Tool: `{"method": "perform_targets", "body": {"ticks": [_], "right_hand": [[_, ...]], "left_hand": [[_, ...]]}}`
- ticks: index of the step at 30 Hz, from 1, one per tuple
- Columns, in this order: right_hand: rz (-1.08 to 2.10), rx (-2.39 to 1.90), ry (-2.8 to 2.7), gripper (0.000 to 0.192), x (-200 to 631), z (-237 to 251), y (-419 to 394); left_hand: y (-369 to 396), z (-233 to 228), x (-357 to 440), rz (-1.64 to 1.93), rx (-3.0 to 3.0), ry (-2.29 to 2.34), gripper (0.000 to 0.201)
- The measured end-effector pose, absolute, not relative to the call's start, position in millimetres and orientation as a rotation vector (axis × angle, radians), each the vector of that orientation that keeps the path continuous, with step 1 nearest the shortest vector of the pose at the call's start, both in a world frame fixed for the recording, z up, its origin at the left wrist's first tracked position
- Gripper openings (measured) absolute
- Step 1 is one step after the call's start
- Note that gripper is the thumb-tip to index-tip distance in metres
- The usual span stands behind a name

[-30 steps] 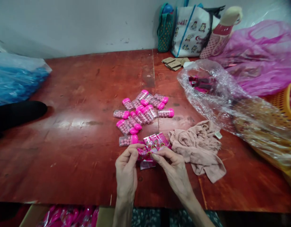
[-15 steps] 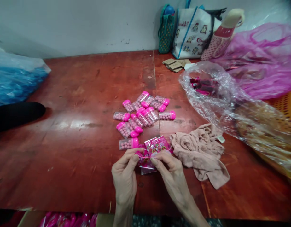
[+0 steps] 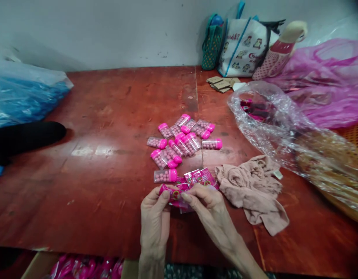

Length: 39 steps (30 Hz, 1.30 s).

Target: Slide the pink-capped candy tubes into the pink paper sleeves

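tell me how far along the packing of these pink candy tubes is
Done: a box under the table edge holds pink packets that look finished. In hand: the left hand and right hand pinch one pink packet between them, with a few more printed packets lying just beyond. Left: about a dozen loose pink-capped tubes sit on the red table, so plenty apparently remains.

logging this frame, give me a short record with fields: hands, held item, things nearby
left hand: pinches the pink packet
right hand: pinches the same packet
tubes: pile of pink-capped ones beyond the hands, on the table
cloth: beige, crumpled, right of the hands
clear bag: far right
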State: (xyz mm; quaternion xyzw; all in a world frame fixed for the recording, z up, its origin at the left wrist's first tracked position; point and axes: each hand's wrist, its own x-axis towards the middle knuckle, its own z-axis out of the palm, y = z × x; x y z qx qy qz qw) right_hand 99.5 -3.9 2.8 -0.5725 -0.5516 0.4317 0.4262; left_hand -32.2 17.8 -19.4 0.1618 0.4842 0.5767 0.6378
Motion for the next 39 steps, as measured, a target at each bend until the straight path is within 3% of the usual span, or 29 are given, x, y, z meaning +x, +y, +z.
{"method": "perform_targets", "body": {"ticks": [2,4,6,15,20,29,34,39], "right_hand": [[0.96,-1.459,-1.555,0.028,101.9,9.0,11.8],[0.618,-1.553,-1.766,0.023,101.2,11.3,36.6],[0.205,-1.586,-2.148,0.035,97.3,8.3,65.7],[0.039,-1.348,-2.476,0.033,104.0,-11.9,102.7],[0.062,-1.311,-2.461,0.021,115.0,-12.4,95.7],[0.222,-1.536,-2.054,0.017,131.3,-16.3,68.3],[0.65,-1.414,-1.596,0.008,118.9,7.3,32.7],[1.035,-1.396,-1.144,0.02,96.0,9.9,14.4]], "left_hand": [[20.6,-20.6,-38.4,1.366,0.283,1.128,0.02],[23.6,-22.1,-44.1,1.413,0.244,1.146,0.022],[25.5,-22.5,-47.9,1.44,0.216,1.153,0.023],[27.5,-18.5,-53.2,1.55,0.228,1.152,0.027],[29.8,-21.8,-48.6,1.592,0.279,1.152,0.025],[24.8,-21.1,-40.2,1.644,0.306,1.208,0.018],[21.6,-18.7,-27.8,1.586,0.334,1.208,0.015],[15.8,-20.3,-18.5,1.566,0.462,1.232,0.013]]}}
